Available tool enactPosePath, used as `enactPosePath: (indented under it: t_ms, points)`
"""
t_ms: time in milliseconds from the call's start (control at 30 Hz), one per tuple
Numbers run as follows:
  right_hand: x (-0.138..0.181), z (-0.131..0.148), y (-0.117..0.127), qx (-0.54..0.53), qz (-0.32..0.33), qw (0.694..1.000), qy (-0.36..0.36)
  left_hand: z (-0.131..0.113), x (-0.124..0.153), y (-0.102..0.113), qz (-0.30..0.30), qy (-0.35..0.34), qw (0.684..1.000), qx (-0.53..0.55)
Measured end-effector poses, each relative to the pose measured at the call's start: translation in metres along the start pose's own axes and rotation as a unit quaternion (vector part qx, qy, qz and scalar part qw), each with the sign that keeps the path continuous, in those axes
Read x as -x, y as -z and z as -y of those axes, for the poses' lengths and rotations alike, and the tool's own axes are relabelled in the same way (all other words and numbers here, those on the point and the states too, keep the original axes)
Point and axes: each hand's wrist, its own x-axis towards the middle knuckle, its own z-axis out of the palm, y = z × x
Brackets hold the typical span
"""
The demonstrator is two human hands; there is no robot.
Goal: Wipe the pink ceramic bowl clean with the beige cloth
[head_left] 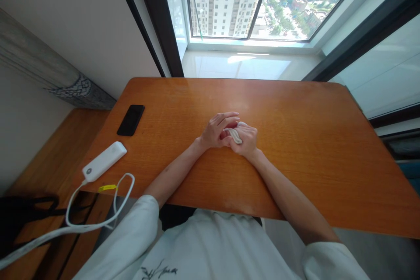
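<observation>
A white cable (82, 229) loops up to a white power bank (104, 162) on the glossy orange-brown wooden worktop (311, 148). Mid-surface, the right hand (248, 139) closes around a crumpled pale cloth (235, 136); the left hand (215, 131) curves against it, its own grip unclear. Leftward lies a black phone (131, 120). Beyond: a grey curtain (65, 61), dark frames, a bright tiled floor (210, 64), a window (250, 19) facing towers (226, 0).

Script (159, 270) on shirt (226, 245), no legible text

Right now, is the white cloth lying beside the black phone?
No, the white cloth is bunched in the right hand, well away from the black phone.
</observation>
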Motion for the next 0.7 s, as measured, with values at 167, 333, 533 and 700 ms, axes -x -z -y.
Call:
enactPosePath:
  t_ms: [167, 333, 533, 700]
  points:
    - [-0.036, 0.007, -0.026, -0.161, -0.082, 0.972, -0.148, 0.020, -0.007, 0.008, -0.117, 0.082, 0.986, -0.082]
    - [-0.067, 0.002, -0.057, -0.314, -0.124, 0.913, -0.228, 0.039, 0.006, 0.012, -0.065, 0.049, 0.985, -0.149]
    - [-0.079, -0.013, -0.051, -0.596, -0.036, 0.736, -0.320, 0.046, 0.019, 0.009, 0.023, 0.055, 0.979, -0.195]
    - [-0.075, -0.038, -0.024, -0.686, 0.061, 0.582, -0.432, 0.039, 0.011, 0.006, -0.066, -0.072, 0.968, -0.232]
